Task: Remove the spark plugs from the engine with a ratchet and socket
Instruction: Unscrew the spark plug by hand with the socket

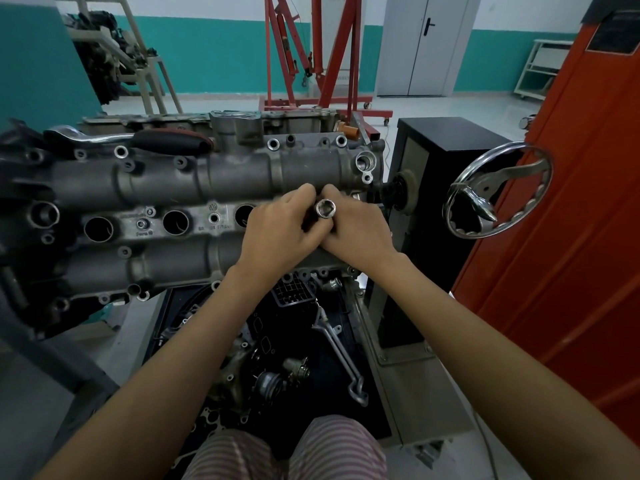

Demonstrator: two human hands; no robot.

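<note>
A grey engine head [166, 174] lies across the stand with a row of round spark plug wells [176, 222] along its middle. Above the rightmost wells, my left hand [280, 233] and my right hand [356, 233] together grip a chrome socket [325, 210], its hollow end pointing up at me. The well under the hands is hidden. A chrome ratchet [104, 137] with a black and red grip lies on the far side of the engine, touched by neither hand.
A chrome handwheel [498, 192] on a black stand sits to the right, beside an orange cabinet [571, 202]. Below the engine a black tray [294, 341] holds loose parts and a bent metal tube. A red engine crane [311, 64] stands behind.
</note>
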